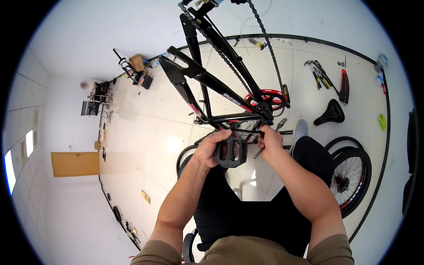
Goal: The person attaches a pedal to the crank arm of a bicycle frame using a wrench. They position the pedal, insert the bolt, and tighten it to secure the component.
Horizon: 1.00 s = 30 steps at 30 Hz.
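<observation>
A black bicycle frame (223,90) with red and white markings stands tilted in front of me, without wheels. My left hand (208,149) is closed around a black platform pedal (231,152), thumb on its upper edge. A dark crank arm (247,131) runs from beside the pedal to the bottom bracket. My right hand (270,141) is closed on a metal wrench (259,153) near the bottom bracket; its exact head type is hidden. Beyond that hand sit the red chainring (276,95), the other pedal (285,92) and a hanging chain (268,37).
On the floor at right lie a black saddle (330,113), a red and black mudguard (344,86), hand tools (319,74) and bicycle wheels (353,179). Far left are a fork (126,66), a toolbox (146,81) and a chair (91,107). A yellow box (145,196) lies left.
</observation>
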Available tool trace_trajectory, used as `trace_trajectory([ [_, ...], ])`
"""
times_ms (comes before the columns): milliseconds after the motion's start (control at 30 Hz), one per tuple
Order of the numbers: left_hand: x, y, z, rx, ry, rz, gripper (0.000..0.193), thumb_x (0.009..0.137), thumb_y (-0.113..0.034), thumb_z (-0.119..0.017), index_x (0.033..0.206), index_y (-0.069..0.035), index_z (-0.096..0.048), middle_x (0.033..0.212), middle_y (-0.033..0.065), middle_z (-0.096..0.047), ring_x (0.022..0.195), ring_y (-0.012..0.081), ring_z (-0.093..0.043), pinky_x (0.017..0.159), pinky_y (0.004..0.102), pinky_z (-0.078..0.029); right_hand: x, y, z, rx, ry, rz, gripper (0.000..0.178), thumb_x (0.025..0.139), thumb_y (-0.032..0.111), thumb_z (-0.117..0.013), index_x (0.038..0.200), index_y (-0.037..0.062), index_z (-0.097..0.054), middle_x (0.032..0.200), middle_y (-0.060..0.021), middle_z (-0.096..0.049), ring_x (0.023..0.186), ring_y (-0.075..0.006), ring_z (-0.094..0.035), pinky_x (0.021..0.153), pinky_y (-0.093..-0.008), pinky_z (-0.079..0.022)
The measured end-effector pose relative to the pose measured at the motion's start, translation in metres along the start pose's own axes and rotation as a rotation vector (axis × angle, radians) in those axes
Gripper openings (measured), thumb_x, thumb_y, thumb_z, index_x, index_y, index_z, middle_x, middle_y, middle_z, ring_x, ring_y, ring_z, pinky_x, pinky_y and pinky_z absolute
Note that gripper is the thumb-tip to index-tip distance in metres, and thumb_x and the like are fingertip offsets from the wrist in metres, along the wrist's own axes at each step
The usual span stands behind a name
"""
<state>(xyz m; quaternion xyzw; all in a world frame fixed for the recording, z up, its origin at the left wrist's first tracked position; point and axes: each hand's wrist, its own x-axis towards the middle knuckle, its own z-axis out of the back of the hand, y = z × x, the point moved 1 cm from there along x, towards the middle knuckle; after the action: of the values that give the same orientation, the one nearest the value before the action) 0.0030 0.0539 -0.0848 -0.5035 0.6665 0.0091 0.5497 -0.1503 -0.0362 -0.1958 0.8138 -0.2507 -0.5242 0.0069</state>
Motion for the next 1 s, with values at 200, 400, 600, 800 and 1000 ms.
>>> trace_trajectory([
  [200,-0.011,0.016,-0.002,-0.057,0.044,-0.043,0.037,0.096,-0.031,-0.066,0.118,-0.002,-0.064,0.100,0.0116,-0.070,0.084,0.0206,-0.069,0.074,0.0349,-0.060,-0.002,0.002,0.003,-0.023,0.005,-0.014,0.011,0.086,0.013,-0.063,0.080,0.0092,-0.055,0.071,-0.0003,-0.053,0.051,-0.0084,-0.041,0.044,-0.0261,-0.032],
  [400,-0.003,0.029,-0.006,-0.229,0.095,-0.056,0.036,0.099,-0.032,-0.060,0.118,-0.001,-0.063,0.098,0.0122,-0.071,0.086,0.0239,-0.070,0.079,0.0393,-0.059,0.001,0.003,0.006,-0.015,0.059,-0.021,0.009,0.087,0.013,-0.062,0.082,0.0086,-0.055,0.072,-0.0002,-0.053,0.052,-0.0078,-0.040,0.044,-0.0251,-0.030],
  [600,-0.003,0.032,-0.004,0.137,-0.046,-0.383,0.030,0.101,-0.031,-0.059,0.109,-0.003,-0.064,0.093,0.0077,-0.070,0.079,0.0176,-0.068,0.074,0.0334,-0.058,-0.001,0.004,0.004,0.007,0.045,-0.021,0.008,0.087,0.012,-0.061,0.084,0.0082,-0.055,0.073,-0.0004,-0.053,0.051,-0.0074,-0.038,0.044,-0.0249,-0.029],
  [800,-0.016,0.024,-0.026,0.230,-0.204,-0.468,0.024,0.098,-0.027,-0.065,0.105,-0.004,-0.064,0.091,0.0028,-0.067,0.078,0.0116,-0.063,0.072,0.0266,-0.054,-0.004,0.003,0.001,0.056,0.034,-0.003,0.015,0.084,0.009,-0.061,0.076,0.0080,-0.048,0.069,-0.0007,-0.052,0.052,-0.0091,-0.041,0.044,-0.0255,-0.026],
  [1000,-0.014,0.039,-0.034,0.466,-0.263,-0.574,0.030,0.095,-0.033,-0.069,0.103,-0.005,-0.063,0.086,0.0018,-0.063,0.075,0.0096,-0.059,0.071,0.0236,-0.049,0.005,0.001,0.003,0.018,0.064,-0.028,0.012,0.088,0.014,-0.060,0.079,0.0104,-0.053,0.068,0.0024,-0.047,0.049,-0.0076,-0.035,0.043,-0.0263,-0.027],
])
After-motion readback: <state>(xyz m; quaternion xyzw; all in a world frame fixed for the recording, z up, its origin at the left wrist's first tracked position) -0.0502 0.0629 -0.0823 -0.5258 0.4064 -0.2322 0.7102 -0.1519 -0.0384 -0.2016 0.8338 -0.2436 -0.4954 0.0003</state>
